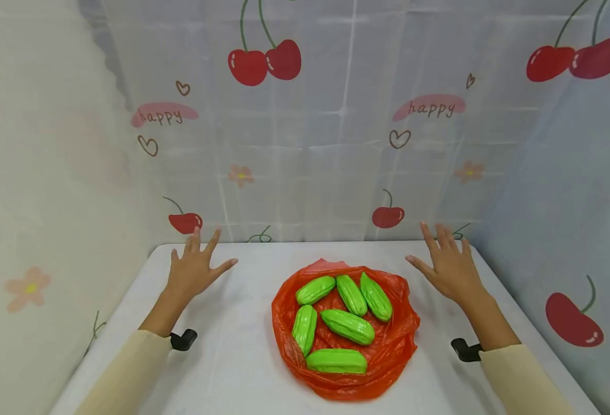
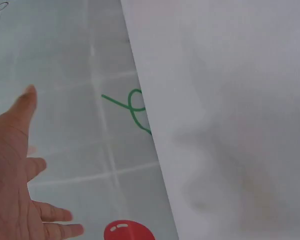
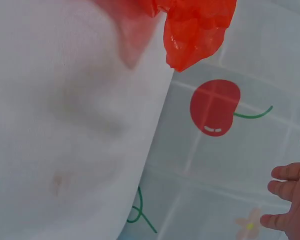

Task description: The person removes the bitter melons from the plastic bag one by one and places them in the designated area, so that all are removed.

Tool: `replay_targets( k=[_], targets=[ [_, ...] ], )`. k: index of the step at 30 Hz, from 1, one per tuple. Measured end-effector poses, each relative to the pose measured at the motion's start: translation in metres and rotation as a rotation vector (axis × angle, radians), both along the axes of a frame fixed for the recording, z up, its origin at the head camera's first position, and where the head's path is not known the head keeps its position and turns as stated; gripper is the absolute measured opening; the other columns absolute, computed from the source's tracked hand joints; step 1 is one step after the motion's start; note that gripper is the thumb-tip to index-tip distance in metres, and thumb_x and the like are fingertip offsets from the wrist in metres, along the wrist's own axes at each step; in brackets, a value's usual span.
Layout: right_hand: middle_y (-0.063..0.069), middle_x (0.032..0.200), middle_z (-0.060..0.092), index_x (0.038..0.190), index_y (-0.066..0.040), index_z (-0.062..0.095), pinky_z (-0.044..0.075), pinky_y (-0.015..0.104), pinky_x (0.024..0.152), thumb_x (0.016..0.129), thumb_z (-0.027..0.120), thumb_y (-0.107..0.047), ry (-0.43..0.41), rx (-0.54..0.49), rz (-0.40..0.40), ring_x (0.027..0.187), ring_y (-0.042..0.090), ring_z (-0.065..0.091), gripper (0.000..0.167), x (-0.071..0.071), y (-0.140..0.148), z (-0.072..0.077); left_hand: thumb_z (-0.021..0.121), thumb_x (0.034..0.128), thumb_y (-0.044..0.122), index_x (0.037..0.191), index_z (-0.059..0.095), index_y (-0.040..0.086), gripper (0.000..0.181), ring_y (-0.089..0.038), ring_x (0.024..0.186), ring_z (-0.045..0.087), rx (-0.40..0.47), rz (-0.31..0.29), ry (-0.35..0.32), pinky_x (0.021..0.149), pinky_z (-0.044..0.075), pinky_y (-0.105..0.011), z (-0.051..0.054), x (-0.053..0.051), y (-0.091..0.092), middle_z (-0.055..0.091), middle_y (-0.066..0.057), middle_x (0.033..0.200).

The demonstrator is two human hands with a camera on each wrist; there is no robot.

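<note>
On the white surface (image 1: 232, 351), between left hand (image 1: 192, 270) and right hand (image 1: 449, 271), both spread and free, I log a red bag (image 1: 385, 363); only the head view shows six green vegetables (image 1: 347, 327) inside.

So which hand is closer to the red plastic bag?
Right. The right hand is just beyond the right side of the red plastic bag; the left hand is beyond its left side, across a wider gap.
</note>
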State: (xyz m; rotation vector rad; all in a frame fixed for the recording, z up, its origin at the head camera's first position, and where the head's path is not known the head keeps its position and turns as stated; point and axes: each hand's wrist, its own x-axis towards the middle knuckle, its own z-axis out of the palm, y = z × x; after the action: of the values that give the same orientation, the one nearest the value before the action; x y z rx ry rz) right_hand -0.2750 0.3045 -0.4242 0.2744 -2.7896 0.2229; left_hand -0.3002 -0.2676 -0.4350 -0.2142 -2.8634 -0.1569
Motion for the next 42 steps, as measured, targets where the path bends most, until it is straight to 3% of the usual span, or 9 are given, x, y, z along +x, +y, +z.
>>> replay_targets(
  k=[3, 7, 11, 15, 20, 26, 31, 38, 42],
  targets=[
    [0.033, 0.158, 0.028, 0.164, -0.016, 0.007, 0.017, 0.074, 0.112, 0.099, 0.051, -0.059, 0.019, -0.04, 0.034, 0.142, 0.054, 0.029, 0.09, 0.007, -0.004, 0.004, 0.054, 0.0952, 0.066, 0.158, 0.036, 0.016, 0.082, -0.051, 0.127, 0.05, -0.022, -0.026, 0.009, 0.098, 0.041, -0.073, 0.0, 0.008, 0.006, 0.044, -0.033, 0.148],
    [0.031, 0.152, 0.04, 0.162, -0.011, 0.02, 0.031, 0.071, 0.108, 0.1, 0.059, -0.049, 0.068, -0.086, 0.095, 0.133, 0.053, 0.043, 0.083, 0.018, -0.008, 0.009, 0.059, 0.0959, 0.059, 0.153, 0.046, 0.014, 0.074, -0.047, 0.109, 0.063, -0.011, -0.054, 0.029, 0.08, 0.055, -0.061, -0.001, 0.021, 0.018, 0.059, -0.03, 0.133],
    [0.03, 0.146, 0.049, 0.156, -0.004, 0.035, 0.042, 0.068, 0.1, 0.1, 0.062, -0.042, 0.084, -0.107, 0.13, 0.126, 0.052, 0.051, 0.073, 0.032, -0.012, 0.013, 0.063, 0.0951, 0.056, 0.155, 0.044, 0.018, 0.073, -0.045, 0.107, 0.064, 0.071, -0.076, -0.012, 0.074, 0.058, -0.058, 0.0, 0.035, 0.03, 0.057, -0.028, 0.135],
    [0.026, 0.14, 0.057, 0.146, -0.003, 0.051, 0.046, 0.066, 0.097, 0.1, 0.062, -0.04, 0.075, -0.136, 0.138, 0.124, 0.048, 0.055, 0.06, 0.043, -0.019, 0.015, 0.062, 0.0949, 0.059, 0.158, 0.038, 0.024, 0.075, -0.042, 0.105, 0.066, 0.182, -0.083, -0.106, 0.072, 0.059, -0.055, -0.001, 0.046, 0.043, 0.057, -0.027, 0.134],
    [0.021, 0.127, 0.067, 0.136, -0.005, 0.062, 0.056, 0.058, 0.086, 0.099, 0.066, -0.033, 0.041, -0.221, 0.177, 0.11, 0.041, 0.065, 0.047, 0.05, -0.029, 0.01, 0.062, 0.0934, 0.061, 0.161, 0.029, 0.033, 0.08, -0.036, 0.104, 0.065, 0.341, -0.113, -0.206, 0.073, 0.06, -0.048, -0.012, 0.056, 0.065, 0.06, -0.021, 0.124],
    [0.016, 0.12, 0.071, 0.133, -0.004, 0.065, 0.06, 0.05, 0.078, 0.099, 0.067, -0.029, -0.042, -0.324, 0.229, 0.099, 0.034, 0.068, 0.043, 0.054, -0.038, 0.002, 0.071, 0.0907, 0.054, 0.16, 0.012, 0.05, 0.091, -0.035, 0.112, 0.062, 0.523, -0.194, -0.232, 0.072, 0.06, -0.047, -0.025, 0.069, 0.089, 0.055, -0.018, 0.133],
    [0.017, 0.117, 0.072, 0.132, -0.004, 0.066, 0.061, 0.048, 0.076, 0.097, 0.07, -0.028, -0.074, -0.361, 0.228, 0.096, 0.032, 0.069, 0.042, 0.057, -0.045, -0.001, 0.069, 0.091, 0.056, 0.16, 0.022, 0.045, 0.084, -0.034, 0.116, 0.059, 0.616, -0.272, -0.296, 0.079, 0.059, -0.049, -0.037, 0.07, 0.105, 0.054, -0.019, 0.136],
    [0.013, 0.114, 0.072, 0.13, -0.005, 0.068, 0.062, 0.038, 0.07, 0.097, 0.067, -0.041, -0.128, -0.363, 0.216, 0.09, 0.025, 0.069, 0.049, 0.052, -0.054, -0.011, 0.068, 0.092, 0.054, 0.154, 0.043, 0.03, 0.071, -0.03, 0.112, 0.058, 0.675, -0.3, -0.373, 0.08, 0.057, -0.049, -0.053, 0.067, 0.115, 0.059, -0.012, 0.129],
    [0.009, 0.107, 0.074, 0.126, -0.004, 0.07, 0.061, 0.037, 0.068, 0.096, 0.072, -0.032, -0.129, -0.364, 0.228, 0.087, 0.023, 0.067, 0.041, 0.046, -0.054, -0.017, 0.066, 0.0945, 0.053, 0.152, 0.045, 0.027, 0.067, -0.03, 0.114, 0.057, 0.748, -0.345, -0.406, 0.083, 0.057, -0.048, -0.062, 0.062, 0.121, 0.056, -0.012, 0.139]
  ],
)
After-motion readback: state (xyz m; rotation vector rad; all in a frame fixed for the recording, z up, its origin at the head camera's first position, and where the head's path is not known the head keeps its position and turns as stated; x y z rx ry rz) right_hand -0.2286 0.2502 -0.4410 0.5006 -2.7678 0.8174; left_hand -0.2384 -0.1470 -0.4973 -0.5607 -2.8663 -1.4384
